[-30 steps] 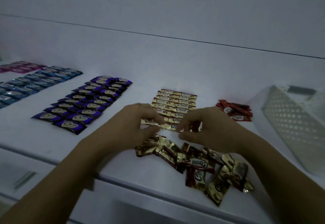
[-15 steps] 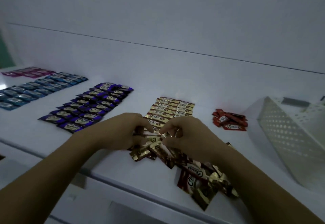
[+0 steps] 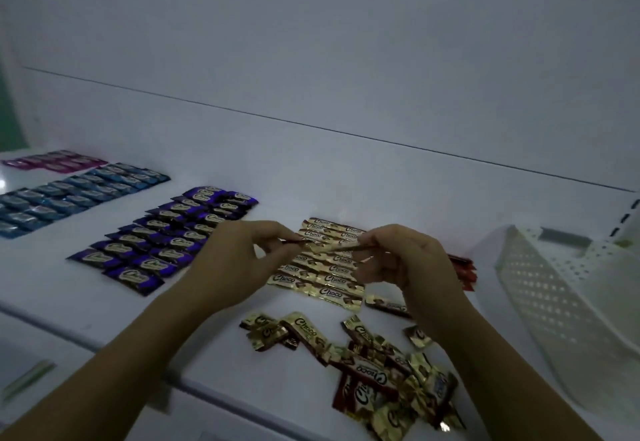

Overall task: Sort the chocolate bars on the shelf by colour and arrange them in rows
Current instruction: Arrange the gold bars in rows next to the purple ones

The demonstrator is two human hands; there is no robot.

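Head cam, the only view here: both hands are up above the white shelf [image 3: 86, 305], sharing one gold foil-wrapped chocolate bar [image 3: 325, 248] stretched out flat between them. The left hand [image 3: 235, 267] pinches the bar's left end between thumb and fingertips, and the right hand [image 3: 408, 260] pinches the right end the same way, other fingers curled under. So the bar sits dead centre between the two hands, hovering over the neat gold rows [image 3: 322, 271] laid on the shelf just behind and below it.

Nearer the camera, under the right forearm, there's a loose jumbled pile of gold and dark red wrapped bars [image 3: 374, 364] (lots of "Choco" logos, some upside down). Left of the hands are tidy purple-wrapped rows [image 3: 162, 236], then blue-wrapped rows [image 3: 69, 195] further left, and pink-wrapped rows [image 3: 52, 160] in the far left corner. A small red-wrapped bunch [image 3: 464, 269] peeks out just beyond the right hand. A white perforated plastic basket [image 3: 554, 295] lies tipped over on the right side of the shelf.
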